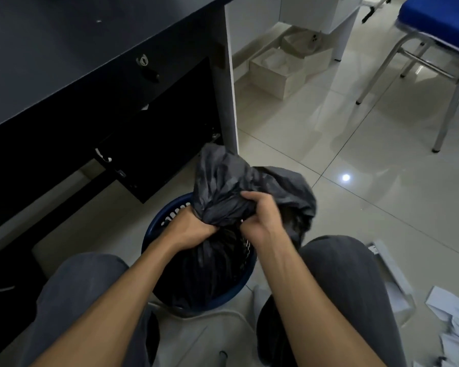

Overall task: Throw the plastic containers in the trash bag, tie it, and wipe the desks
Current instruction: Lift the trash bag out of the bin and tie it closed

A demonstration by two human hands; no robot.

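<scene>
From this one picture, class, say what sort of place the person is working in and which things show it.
Probably an office: a dark desk with a key in its lock, a blue padded chair on metal legs, and a blue wastebasket holding a black trash bag.

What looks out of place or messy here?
White papers lie scattered and overlapping on the floor at the lower right, beside the person's right knee, like litter. Otherwise nothing stands out: the left hand and right hand grip the gathered neck of the black trash bag, which sits in the blue basket.
</scene>
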